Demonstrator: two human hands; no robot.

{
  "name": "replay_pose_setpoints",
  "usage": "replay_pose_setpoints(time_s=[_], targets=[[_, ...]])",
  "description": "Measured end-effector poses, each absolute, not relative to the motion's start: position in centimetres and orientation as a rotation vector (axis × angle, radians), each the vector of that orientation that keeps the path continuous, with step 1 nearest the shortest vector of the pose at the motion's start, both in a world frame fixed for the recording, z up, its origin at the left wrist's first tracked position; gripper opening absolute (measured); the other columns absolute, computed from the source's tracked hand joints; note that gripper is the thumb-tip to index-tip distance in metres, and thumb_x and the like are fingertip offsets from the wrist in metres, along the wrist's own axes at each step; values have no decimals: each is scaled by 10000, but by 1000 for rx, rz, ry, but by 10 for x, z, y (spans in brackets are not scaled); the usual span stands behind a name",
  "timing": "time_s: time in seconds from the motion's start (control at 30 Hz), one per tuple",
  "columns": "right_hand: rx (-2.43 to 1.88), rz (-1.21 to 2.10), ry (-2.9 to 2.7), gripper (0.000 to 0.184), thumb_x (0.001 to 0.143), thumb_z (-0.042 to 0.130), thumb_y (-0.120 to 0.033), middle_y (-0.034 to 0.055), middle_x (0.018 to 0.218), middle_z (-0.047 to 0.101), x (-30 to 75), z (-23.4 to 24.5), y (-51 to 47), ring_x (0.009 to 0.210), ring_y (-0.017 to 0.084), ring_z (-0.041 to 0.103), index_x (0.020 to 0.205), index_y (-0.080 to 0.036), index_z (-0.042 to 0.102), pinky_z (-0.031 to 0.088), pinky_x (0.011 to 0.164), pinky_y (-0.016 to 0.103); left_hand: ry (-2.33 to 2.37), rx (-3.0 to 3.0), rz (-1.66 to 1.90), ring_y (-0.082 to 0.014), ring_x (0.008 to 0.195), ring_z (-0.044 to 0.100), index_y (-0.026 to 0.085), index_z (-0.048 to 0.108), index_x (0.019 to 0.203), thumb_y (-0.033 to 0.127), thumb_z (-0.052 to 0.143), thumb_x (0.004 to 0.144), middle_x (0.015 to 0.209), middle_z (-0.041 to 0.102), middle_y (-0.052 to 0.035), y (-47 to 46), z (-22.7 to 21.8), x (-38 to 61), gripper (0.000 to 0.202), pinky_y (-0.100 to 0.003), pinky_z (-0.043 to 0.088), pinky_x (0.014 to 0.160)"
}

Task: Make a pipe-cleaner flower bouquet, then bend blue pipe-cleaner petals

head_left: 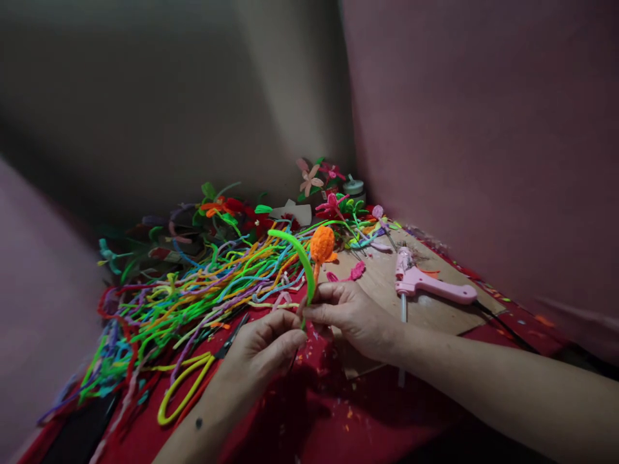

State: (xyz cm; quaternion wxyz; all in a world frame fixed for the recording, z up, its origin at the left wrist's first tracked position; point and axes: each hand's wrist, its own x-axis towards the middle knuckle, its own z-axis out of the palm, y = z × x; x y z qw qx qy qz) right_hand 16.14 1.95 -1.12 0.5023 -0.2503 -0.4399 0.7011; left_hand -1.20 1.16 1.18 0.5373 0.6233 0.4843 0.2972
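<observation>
In front of me my left hand (268,345) and my right hand (360,322) meet, fingertips almost touching. The right thumb and fingers pinch the stem of an orange pipe-cleaner flower (322,244), whose rounded head stands upright above them. A bright green pipe cleaner (298,249) rises from the same spot and arches to the left. Its lower end lies between the left thumb and forefinger. The fingers cover the place where stem and green pipe cleaner meet, so I cannot tell whether they are joined.
Many coloured pipe cleaners (232,283) lie heaped at the left on a red cloth (309,412). Scissors (233,336) sit by the left wrist. A pink glue gun (430,283) rests on a brown board (449,316). Finished flowers (309,177) and a lidded jar (354,187) stand near the wall.
</observation>
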Motion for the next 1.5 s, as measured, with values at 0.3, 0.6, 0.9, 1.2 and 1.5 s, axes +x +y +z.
replay_pose_setpoints(time_s=[0.3, 0.6, 0.9, 1.2, 1.5], targets=[[-470, 2049, -1348, 178, 696, 688, -265, -25, 557, 584, 164, -13, 12, 431, 60, 524, 731, -119, 592, 365, 377, 148, 881, 1233, 1159, -77, 500, 482, 206, 685, 831, 232, 813, 535, 657, 573, 25, 12, 32, -11, 323, -179, 365, 434], [-367, 2127, -1263, 172, 705, 678, -248, -28, 542, 576, 155, -19, 10, 391, 52, 509, 747, -117, 574, 405, 368, 146, 1113, 1617, 1253, -154, 602, 573, 249, 756, 645, 184, 753, 609, 618, 644, -9, -4, 21, 3, 74, -251, 462, 565], [-278, 2211, -1116, 218, 707, 696, -248, -7, 611, 611, 152, -25, 11, 458, 85, 589, 826, -115, 572, 456, 404, 164, 1128, 1739, 1393, -157, 663, 567, 298, 755, 692, 133, 712, 652, 675, 641, 5, -4, 19, 2, 175, -248, 464, 612], [-480, 1947, -1194, 286, 677, 726, -356, -24, 552, 573, 156, -21, 15, 434, 75, 531, 799, -117, 629, 376, 400, 169, 1069, 1308, 1251, -71, 508, 450, 217, 661, 861, 245, 773, 615, 650, 552, 40, 5, 17, -2, 272, -178, 367, 456], [-620, 1588, -1122, 246, 642, 741, -330, -25, 623, 569, 162, -13, 22, 566, 62, 454, 771, -124, 704, 354, 548, 204, 1209, 1368, 709, -51, 419, 358, 146, 621, 732, 324, 701, 688, 522, 482, 43, 7, 4, 7, 199, -183, 258, 400]])
